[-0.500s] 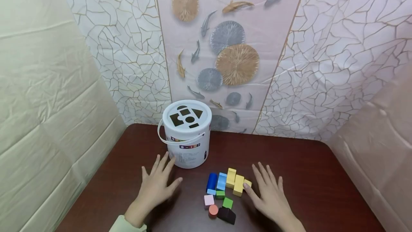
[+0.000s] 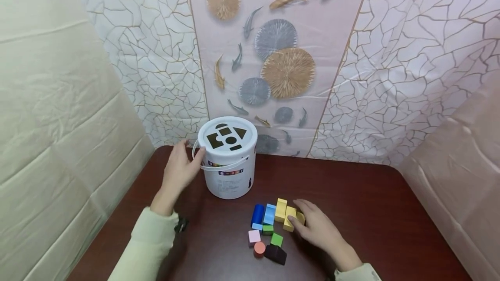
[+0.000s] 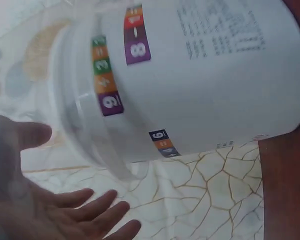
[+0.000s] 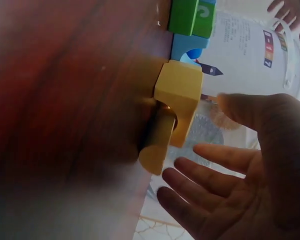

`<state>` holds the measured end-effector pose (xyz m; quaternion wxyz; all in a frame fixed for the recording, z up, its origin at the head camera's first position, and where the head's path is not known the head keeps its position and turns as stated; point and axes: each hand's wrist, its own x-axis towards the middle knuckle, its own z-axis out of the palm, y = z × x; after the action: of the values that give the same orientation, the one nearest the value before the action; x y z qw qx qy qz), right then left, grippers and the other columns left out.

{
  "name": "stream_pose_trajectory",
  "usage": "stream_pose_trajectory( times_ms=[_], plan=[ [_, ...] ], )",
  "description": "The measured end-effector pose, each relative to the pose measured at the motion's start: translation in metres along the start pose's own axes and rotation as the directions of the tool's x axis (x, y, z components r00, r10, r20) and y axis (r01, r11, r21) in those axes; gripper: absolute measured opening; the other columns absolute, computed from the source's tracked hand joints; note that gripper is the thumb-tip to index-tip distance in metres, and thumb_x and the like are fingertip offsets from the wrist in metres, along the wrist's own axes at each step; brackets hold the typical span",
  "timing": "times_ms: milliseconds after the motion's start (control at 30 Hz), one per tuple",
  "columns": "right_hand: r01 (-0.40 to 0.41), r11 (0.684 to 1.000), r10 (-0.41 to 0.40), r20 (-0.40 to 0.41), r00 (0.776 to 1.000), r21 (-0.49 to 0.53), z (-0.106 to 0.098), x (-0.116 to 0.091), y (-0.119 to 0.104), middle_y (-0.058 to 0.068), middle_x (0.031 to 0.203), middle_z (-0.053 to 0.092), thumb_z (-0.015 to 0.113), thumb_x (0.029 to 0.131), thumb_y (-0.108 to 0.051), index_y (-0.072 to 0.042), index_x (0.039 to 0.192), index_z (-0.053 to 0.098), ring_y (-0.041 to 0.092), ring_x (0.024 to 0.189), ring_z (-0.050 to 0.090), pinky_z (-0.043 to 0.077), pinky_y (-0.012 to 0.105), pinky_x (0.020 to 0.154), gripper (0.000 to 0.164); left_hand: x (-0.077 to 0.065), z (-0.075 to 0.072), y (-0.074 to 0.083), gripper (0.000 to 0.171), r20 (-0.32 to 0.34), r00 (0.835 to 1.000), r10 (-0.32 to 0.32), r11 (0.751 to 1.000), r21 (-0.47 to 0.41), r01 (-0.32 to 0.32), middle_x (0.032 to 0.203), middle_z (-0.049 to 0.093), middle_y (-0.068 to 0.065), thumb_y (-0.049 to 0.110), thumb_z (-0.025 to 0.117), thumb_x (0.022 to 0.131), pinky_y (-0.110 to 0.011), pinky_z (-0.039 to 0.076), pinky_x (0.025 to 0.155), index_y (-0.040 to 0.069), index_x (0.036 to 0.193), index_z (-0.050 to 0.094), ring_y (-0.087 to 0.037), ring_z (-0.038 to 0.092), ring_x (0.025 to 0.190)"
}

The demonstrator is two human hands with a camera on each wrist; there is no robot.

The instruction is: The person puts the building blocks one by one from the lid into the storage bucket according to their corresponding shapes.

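Observation:
My left hand is beside the upper left of a white bucket, its thumb close to the rim of the lid. In the left wrist view the fingers are spread and hold nothing. My right hand hovers over the right side of the yellow blocks, fingers loosely bent. The right wrist view shows a yellow block with a curved notch and a yellow half-round block just in front of the fingertips; nothing is between thumb and fingers.
Near the yellow blocks lie a blue cylinder, a light blue block, green blocks, a pink block, a coral cylinder and a black block. The bucket's lid has shaped holes; its handle hangs in front.
My left hand has moved up and away from me, from low in front of the bucket to beside its lid. My right hand has moved left over the yellow blocks, its fingers less spread.

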<state>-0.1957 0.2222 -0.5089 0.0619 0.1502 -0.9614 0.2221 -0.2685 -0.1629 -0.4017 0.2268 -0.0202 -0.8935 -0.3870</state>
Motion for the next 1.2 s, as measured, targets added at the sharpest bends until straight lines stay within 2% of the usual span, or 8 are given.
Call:
stream_pose_trajectory(
  times_ms=[100, 167, 367, 533, 633, 733, 933, 1200],
  plan=[
    [-0.015, 1.000, 0.016, 0.081, 0.997, -0.011, 0.009, 0.004, -0.002, 0.017, 0.135, 0.059, 0.072, 0.091, -0.047, -0.002, 0.138, 0.058, 0.034, 0.124, 0.057, 0.048, 0.052, 0.099, 0.066, 0.018, 0.009, 0.001, 0.075, 0.167, 0.984, -0.067, 0.994, -0.073, 0.080, 0.145, 0.047, -0.023, 0.052, 0.055, 0.098, -0.057, 0.037, 0.109, 0.000, 0.149, 0.037, -0.038, 0.043, 0.136],
    [-0.021, 0.999, 0.026, 0.133, 0.991, -0.039, 0.015, 0.003, -0.003, 0.016, 0.134, 0.060, 0.075, 0.086, -0.054, -0.003, 0.138, 0.058, 0.033, 0.122, 0.058, 0.050, 0.052, 0.097, 0.075, 0.023, 0.018, 0.002, 0.073, 0.228, 0.970, -0.088, 0.983, -0.136, 0.121, 0.145, 0.047, -0.023, 0.049, 0.057, 0.098, -0.054, 0.037, 0.109, 0.003, 0.150, 0.035, -0.037, 0.045, 0.135],
    [-0.017, 0.994, 0.030, 0.125, 0.992, -0.107, 0.016, -0.001, -0.005, 0.006, 0.113, 0.065, 0.086, 0.074, -0.051, -0.006, 0.130, 0.062, 0.017, 0.094, 0.061, 0.055, 0.041, 0.078, 0.076, 0.022, 0.029, 0.007, 0.068, 0.226, 0.970, -0.094, 0.966, -0.213, 0.143, 0.148, 0.047, -0.019, 0.036, 0.056, 0.096, -0.054, 0.041, 0.106, 0.010, 0.155, 0.032, -0.034, 0.046, 0.133],
    [-0.021, 1.000, 0.020, 0.028, 0.999, 0.006, 0.003, 0.000, -0.006, 0.002, 0.103, 0.063, 0.091, 0.072, -0.040, -0.005, 0.121, 0.061, 0.011, 0.079, 0.052, 0.048, 0.028, 0.065, 0.067, 0.012, 0.014, 0.006, 0.068, 0.245, 0.965, -0.097, 0.974, -0.178, 0.143, 0.151, 0.045, -0.015, 0.034, 0.053, 0.095, -0.054, 0.040, 0.107, 0.016, 0.158, 0.031, -0.032, 0.044, 0.136],
    [0.066, 0.993, -0.059, -0.072, 0.996, 0.098, -0.010, 0.003, -0.007, 0.003, 0.104, 0.062, 0.092, 0.072, -0.028, -0.004, 0.123, 0.056, 0.014, 0.082, 0.057, 0.052, 0.027, 0.066, 0.067, 0.008, 0.006, 0.007, 0.067, 0.247, 0.965, -0.086, 0.979, -0.158, 0.128, 0.150, 0.047, -0.015, 0.034, 0.052, 0.095, -0.054, 0.040, 0.107, 0.016, 0.157, 0.033, -0.031, 0.045, 0.136],
    [0.197, 0.963, -0.167, -0.171, 0.971, 0.182, -0.026, 0.009, -0.014, 0.009, 0.114, 0.062, 0.092, 0.073, -0.017, -0.002, 0.131, 0.050, 0.020, 0.095, 0.063, 0.058, 0.031, 0.075, 0.073, 0.008, 0.002, 0.008, 0.064, 0.235, 0.968, -0.091, 0.980, -0.149, 0.129, 0.146, 0.051, -0.016, 0.033, 0.052, 0.095, -0.053, 0.042, 0.105, 0.015, 0.155, 0.038, -0.031, 0.049, 0.132],
    [0.425, 0.875, -0.345, -0.315, 0.884, 0.234, -0.055, 0.026, -0.044, 0.009, 0.135, 0.056, 0.089, 0.076, -0.015, -0.011, 0.144, 0.050, 0.020, 0.119, 0.058, 0.056, 0.035, 0.087, 0.079, 0.015, 0.006, 0.011, 0.060, 0.212, 0.968, -0.132, 0.969, -0.180, 0.171, 0.148, 0.049, -0.018, 0.042, 0.046, 0.102, -0.054, 0.038, 0.109, 0.012, 0.153, 0.040, -0.035, 0.047, 0.134],
    [0.513, 0.828, -0.403, -0.394, 0.826, 0.228, -0.084, 0.056, -0.092, -0.004, 0.135, 0.058, 0.088, 0.079, -0.030, -0.016, 0.140, 0.055, 0.015, 0.123, 0.056, 0.053, 0.039, 0.096, 0.071, 0.022, 0.018, 0.005, 0.052, 0.225, 0.964, -0.140, 0.944, -0.263, 0.199, 0.156, 0.042, -0.012, 0.039, 0.032, 0.107, -0.054, 0.026, 0.116, 0.020, 0.155, 0.039, -0.034, 0.035, 0.144]
  ],
)
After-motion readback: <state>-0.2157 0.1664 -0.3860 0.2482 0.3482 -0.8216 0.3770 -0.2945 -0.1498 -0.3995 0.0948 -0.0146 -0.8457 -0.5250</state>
